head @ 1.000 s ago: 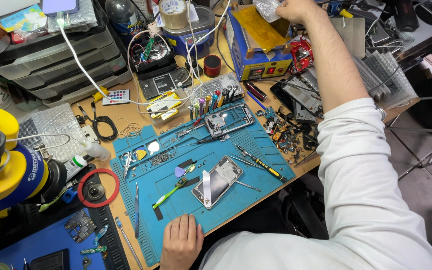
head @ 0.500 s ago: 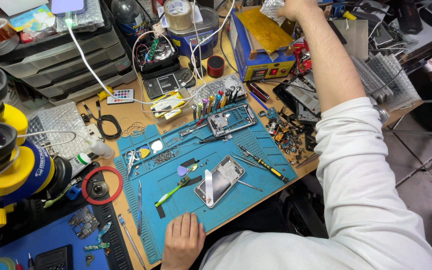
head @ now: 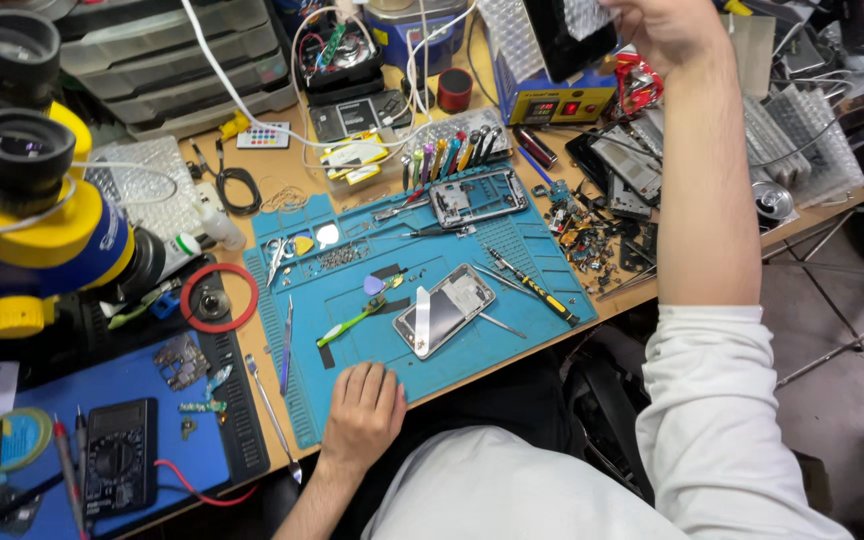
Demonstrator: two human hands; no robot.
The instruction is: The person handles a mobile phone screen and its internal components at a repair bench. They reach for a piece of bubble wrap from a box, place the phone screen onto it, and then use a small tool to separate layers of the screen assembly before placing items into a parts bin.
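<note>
My left hand (head: 362, 408) lies flat on the near edge of the blue work mat (head: 537, 235), fingers apart, holding nothing. Just beyond it on the mat lies an opened phone (head: 444, 310), back side up, with a green-handled tool (head: 352, 322) to its left. A bare phone frame (head: 477, 197) sits at the mat's far edge. My right hand (head: 667, 28) is raised at the top of the view, above the blue box (head: 552, 105), gripping a dark flat panel (head: 567, 30) that has bubble wrap around it.
A yellow and blue microscope (head: 22, 180) stands at the left, with a multimeter (head: 120, 455) and a tape roll (head: 12, 440) below it. A red ring (head: 217, 297), a rack of coloured screwdrivers (head: 452, 150) and a heap of small parts (head: 602, 240) surround the mat.
My right hand has closed on the dark panel in bubble wrap and raised it over the blue box. My left hand stays on the mat's edge.
</note>
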